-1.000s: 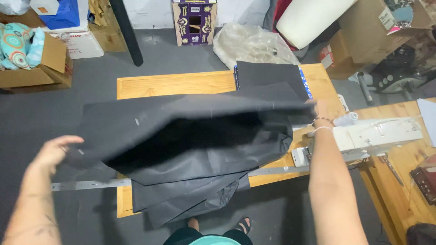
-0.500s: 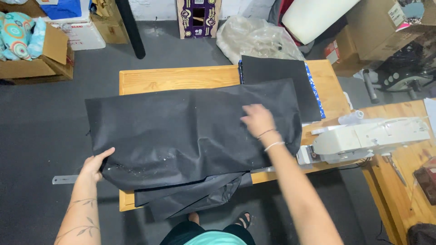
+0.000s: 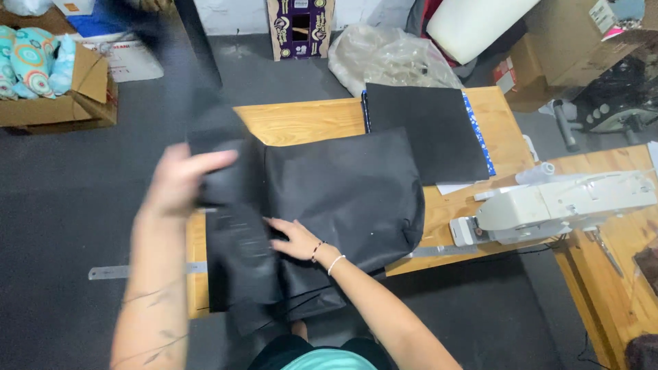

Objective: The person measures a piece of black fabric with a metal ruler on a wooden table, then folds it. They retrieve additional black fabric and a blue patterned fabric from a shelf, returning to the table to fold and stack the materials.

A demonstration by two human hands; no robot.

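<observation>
On worktop [image 3: 301, 120], black fabric [image 3: 349, 192] spread, left hand [image 3: 179, 179] gripping raised left edge for folding over, right hand [image 3: 296, 238] open, flat, pinning near edge against sliding.

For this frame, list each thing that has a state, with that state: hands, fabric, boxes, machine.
Left hand: raised, gripping a fold of the black fabric, blurred.
Right hand: flat, pressing on the fabric.
Black fabric: partly folded over on the wooden table, front edge hanging off.
Black sheet stack: lying flat.
Cardboard box: open, cushions inside.
Sewing machine: untouched.
</observation>
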